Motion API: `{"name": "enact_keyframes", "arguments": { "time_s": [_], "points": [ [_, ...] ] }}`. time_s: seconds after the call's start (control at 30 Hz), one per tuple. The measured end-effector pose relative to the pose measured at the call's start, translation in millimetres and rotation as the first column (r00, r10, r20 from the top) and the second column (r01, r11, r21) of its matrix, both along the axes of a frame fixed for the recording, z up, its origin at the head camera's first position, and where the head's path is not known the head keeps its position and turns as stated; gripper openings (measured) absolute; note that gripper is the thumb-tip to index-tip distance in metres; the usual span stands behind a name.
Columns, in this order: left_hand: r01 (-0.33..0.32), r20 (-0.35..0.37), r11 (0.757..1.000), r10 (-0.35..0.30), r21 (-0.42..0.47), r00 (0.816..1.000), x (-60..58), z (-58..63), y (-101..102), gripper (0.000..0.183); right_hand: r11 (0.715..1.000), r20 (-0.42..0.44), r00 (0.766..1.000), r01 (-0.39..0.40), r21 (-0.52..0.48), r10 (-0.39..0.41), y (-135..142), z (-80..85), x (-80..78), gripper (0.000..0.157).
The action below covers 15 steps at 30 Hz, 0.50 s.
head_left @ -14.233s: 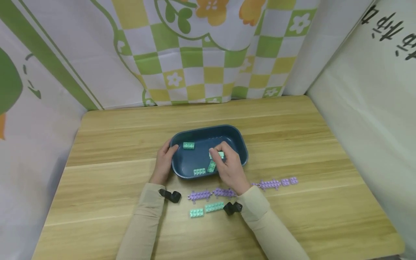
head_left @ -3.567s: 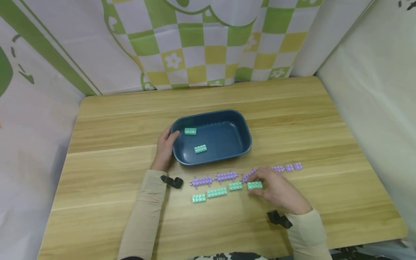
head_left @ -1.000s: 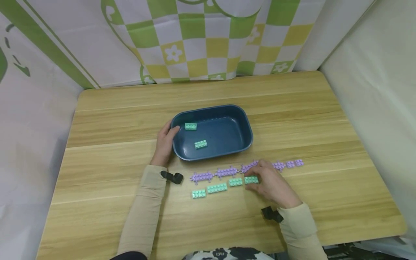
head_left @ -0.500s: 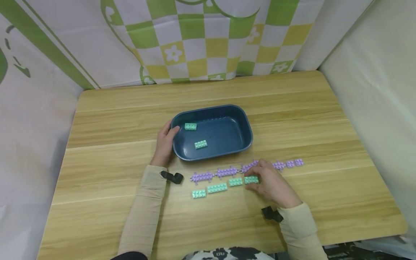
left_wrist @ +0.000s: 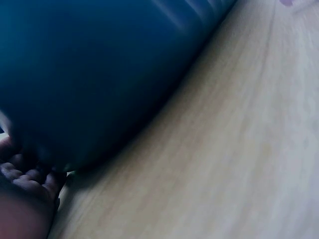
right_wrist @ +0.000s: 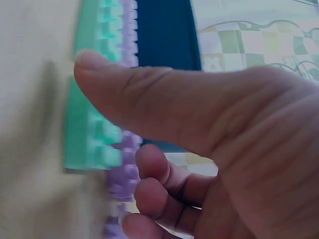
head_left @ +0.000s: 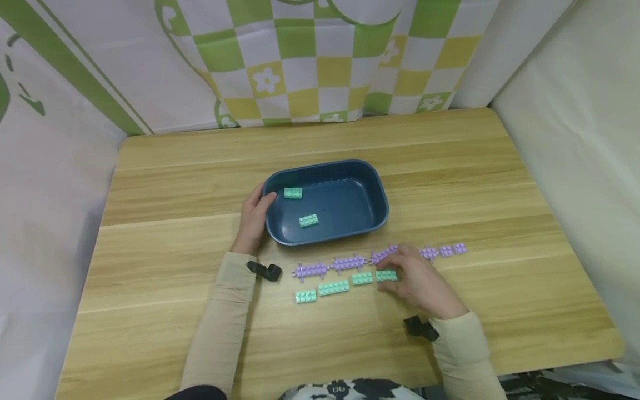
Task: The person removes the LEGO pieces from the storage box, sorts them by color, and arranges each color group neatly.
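Note:
My left hand (head_left: pixel 251 221) grips the left end of a dark blue bin (head_left: pixel 345 204), thumb over the rim. Two mint-green building bricks lie inside: one near the left wall (head_left: pixel 293 193), one nearer the front (head_left: pixel 308 220). On the table in front, my right hand (head_left: pixel 421 284) pinches a mint-green brick (head_left: pixel 386 275) between thumb and fingers. It sits at the right end of a row with three more green bricks (head_left: pixel 333 288), a small gap from its neighbour. In the right wrist view, the thumb (right_wrist: pixel 139 94) crosses the green brick's side (right_wrist: pixel 81 142).
Behind the green row runs a line of purple toy pieces (head_left: pixel 348 263), partly hidden by my right hand, ending in two small purple bricks (head_left: pixel 452 249). The wooden table (head_left: pixel 165 189) meets a checkered cloth (head_left: pixel 300 72) at the back.
Earlier my right hand was picking a green brick inside the bin; two more green bricks have since joined the row. The pinched one moved slightly left and back; almost nothing moved this last second.

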<state>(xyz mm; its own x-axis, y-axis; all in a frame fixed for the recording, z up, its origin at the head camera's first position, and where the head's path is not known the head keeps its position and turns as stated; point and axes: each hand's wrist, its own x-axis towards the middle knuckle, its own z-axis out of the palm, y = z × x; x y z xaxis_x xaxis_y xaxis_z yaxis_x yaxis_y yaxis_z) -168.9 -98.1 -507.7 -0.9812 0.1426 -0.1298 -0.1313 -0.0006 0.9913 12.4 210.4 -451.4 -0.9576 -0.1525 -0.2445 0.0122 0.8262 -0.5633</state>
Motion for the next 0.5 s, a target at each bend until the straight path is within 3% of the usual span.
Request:
{"name": "enact_keyframes", "arguments": {
  "time_s": [0.17, 0.27, 0.37, 0.5],
  "points": [
    [0.013, -0.007, 1.0, -0.013, -0.028, 1.0, 7.9, 20.5, 1.9, 0.043, 0.999, 0.016, 1.0, 0.022, -0.037, -0.021, 4.1, 18.0, -3.3, 0.029],
    [0.015, -0.007, 0.999, -0.015, -0.043, 1.0, 13.1, 32.1, 3.3, 0.043, 0.999, -0.017, 1.0, 0.012, -0.053, -0.013, 4.8, 28.5, -8.9, 0.029],
    [0.015, -0.004, 0.999, -0.015, -0.048, 1.0, 13.5, 33.9, 3.3, 0.043, 0.998, -0.088, 0.996, -0.002, -0.063, -0.003, 1.4, 38.9, -19.3, 0.028],
    [0.012, -0.004, 0.999, -0.012, -0.038, 1.0, 6.9, 18.3, 1.9, 0.042, 0.996, -0.207, 0.978, -0.02, -0.09, 0.001, -11.9, 51.8, -38.1, 0.024]
  ]
}}
